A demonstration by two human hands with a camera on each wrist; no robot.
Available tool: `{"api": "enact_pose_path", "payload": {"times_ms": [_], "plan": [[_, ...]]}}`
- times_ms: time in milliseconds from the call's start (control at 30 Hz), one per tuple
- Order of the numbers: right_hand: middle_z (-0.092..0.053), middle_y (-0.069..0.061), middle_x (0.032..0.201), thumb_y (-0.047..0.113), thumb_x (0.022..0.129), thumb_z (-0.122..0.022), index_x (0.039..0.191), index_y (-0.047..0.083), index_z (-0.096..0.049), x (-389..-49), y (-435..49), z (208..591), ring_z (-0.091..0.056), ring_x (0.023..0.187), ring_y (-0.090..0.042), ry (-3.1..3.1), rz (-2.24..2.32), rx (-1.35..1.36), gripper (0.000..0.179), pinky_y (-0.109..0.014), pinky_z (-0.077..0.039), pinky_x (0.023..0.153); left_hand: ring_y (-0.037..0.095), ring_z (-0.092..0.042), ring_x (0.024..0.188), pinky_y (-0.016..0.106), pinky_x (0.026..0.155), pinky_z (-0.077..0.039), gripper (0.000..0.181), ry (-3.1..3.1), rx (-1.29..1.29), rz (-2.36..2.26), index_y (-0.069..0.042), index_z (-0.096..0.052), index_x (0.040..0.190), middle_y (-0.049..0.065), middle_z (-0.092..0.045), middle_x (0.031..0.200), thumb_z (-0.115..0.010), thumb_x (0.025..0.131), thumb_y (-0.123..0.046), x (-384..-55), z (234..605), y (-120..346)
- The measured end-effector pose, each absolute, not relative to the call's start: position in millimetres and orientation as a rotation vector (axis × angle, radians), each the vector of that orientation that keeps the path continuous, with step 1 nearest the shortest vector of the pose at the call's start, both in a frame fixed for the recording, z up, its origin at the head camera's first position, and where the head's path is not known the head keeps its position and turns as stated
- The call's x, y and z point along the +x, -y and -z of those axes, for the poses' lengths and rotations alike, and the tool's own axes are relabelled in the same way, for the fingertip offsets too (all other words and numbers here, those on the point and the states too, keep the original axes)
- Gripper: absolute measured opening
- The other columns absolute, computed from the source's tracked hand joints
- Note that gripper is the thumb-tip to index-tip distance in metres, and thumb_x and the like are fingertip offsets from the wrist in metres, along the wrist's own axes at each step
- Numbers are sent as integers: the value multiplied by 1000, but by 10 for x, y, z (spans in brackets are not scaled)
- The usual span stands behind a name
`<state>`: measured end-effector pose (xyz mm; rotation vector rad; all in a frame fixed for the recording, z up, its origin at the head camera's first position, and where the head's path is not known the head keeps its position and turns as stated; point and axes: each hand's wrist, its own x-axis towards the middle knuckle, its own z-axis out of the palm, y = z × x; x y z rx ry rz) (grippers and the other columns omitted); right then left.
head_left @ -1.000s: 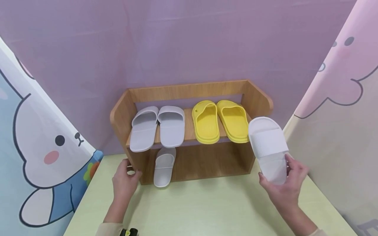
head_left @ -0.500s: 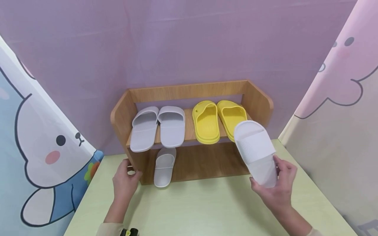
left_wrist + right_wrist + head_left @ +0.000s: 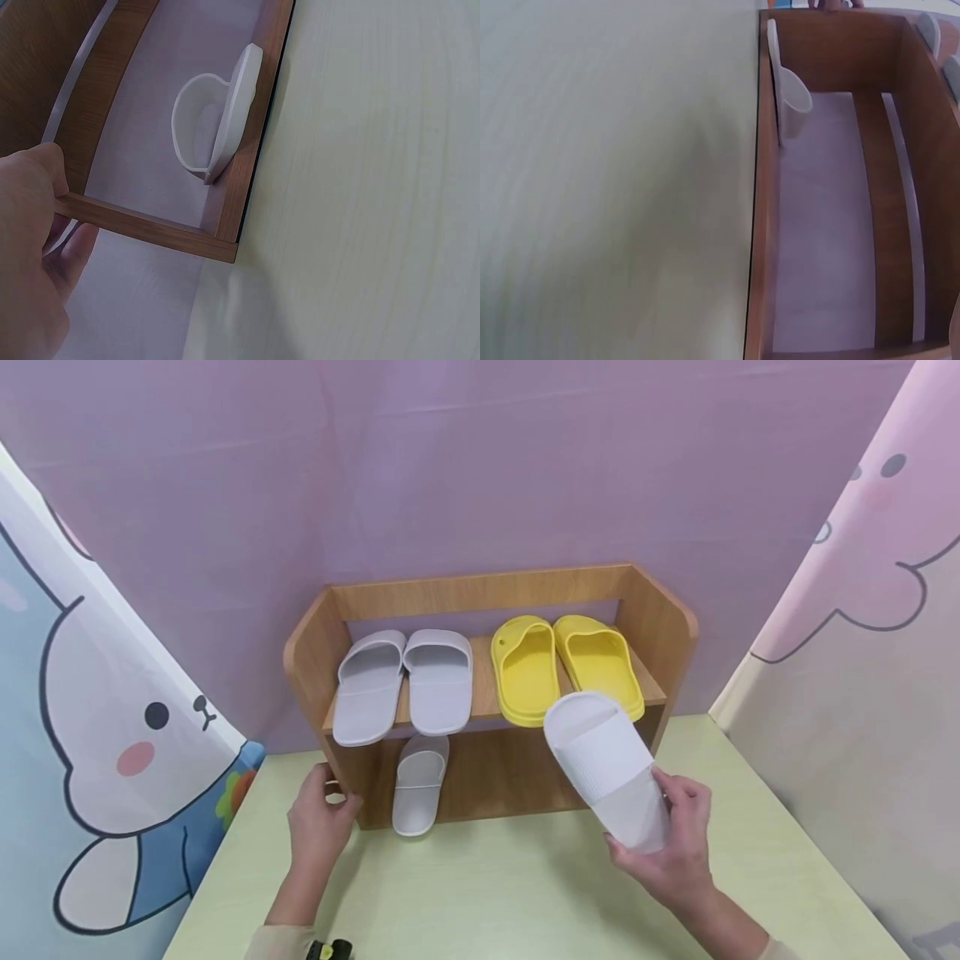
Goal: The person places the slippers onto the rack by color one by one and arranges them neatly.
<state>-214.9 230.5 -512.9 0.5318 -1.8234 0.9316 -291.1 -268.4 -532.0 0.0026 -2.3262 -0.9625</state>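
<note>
My right hand (image 3: 671, 847) grips a white slipper (image 3: 600, 760) by its heel end, toe pointing up and left, in front of the rack's lower right part. Thumb and fingers of my left hand (image 3: 321, 818) pinch the front edge of the left side panel of a wooden shoe rack (image 3: 480, 591); the left wrist view shows this hand (image 3: 30, 247) on the panel too. One white slipper (image 3: 418, 787) lies on the lower shelf at the left, its heel jutting past the front edge. The held slipper does not show in the right wrist view.
On the upper shelf, two pale grey slippers (image 3: 438, 685) sit at the left and two yellow clogs (image 3: 525, 672) at the right. The rack stands on a light green table (image 3: 480, 893) before a purple cloth backdrop (image 3: 480, 468). Printed cloths hang at both sides.
My right hand has carried the white slipper left and slightly down, from beside the rack's right end to below the yellow clogs. My left hand has stayed on the side panel.
</note>
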Motion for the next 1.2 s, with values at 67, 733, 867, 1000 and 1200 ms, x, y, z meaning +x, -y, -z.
{"api": "enact_pose_path", "payload": {"times_ms": [67, 733, 867, 1000, 1200], "plan": [[-45, -34, 124, 40, 68, -86, 142, -22, -53, -2159, -2284, 5148, -46, 126, -14, 1835, -915, 560, 101, -13, -43, 102, 30, -79, 98, 44, 74, -65, 36, 2325, 4, 962, -9, -65, 119, 8, -74, 113, -78, 86, -2, -2913, 5325, 2686], [-48, -33, 126, 37, 63, -90, 147, -14, -56, -2170, -2051, 5175, -48, 125, -23, 1935, -919, 712, 104, -14, -43, 105, 30, -79, 100, 41, 75, -66, 35, 2345, 28, 965, -10, -64, 118, 8, -74, 114, -79, 87, -4, -2918, 5324, 2688], [-49, -33, 128, 36, 62, -91, 148, -14, -56, -2176, -2000, 5192, -49, 124, -23, 1940, -935, 741, 105, -14, -44, 104, 30, -80, 98, 43, 75, -66, 35, 2335, 17, 958, -10, -64, 117, 8, -74, 114, -80, 86, -4, -2917, 5329, 2691], [-50, -32, 128, 42, 67, -91, 147, -14, -57, -2192, -1956, 5211, -51, 121, -25, 1939, -920, 769, 103, -16, -44, 103, 29, -80, 98, 39, 74, -66, 35, 2332, 15, 959, -11, -64, 117, 8, -74, 114, -80, 86, -4, -2920, 5336, 2694], [-51, -28, 126, 43, 67, -91, 146, -11, -59, -2197, -1885, 5244, -52, 117, -26, 1957, -888, 796, 101, -17, -47, 98, 30, -79, 100, 37, 74, -66, 36, 2345, 24, 965, -11, -64, 118, 8, -74, 115, -80, 87, -5, -2915, 5326, 2692]]}}
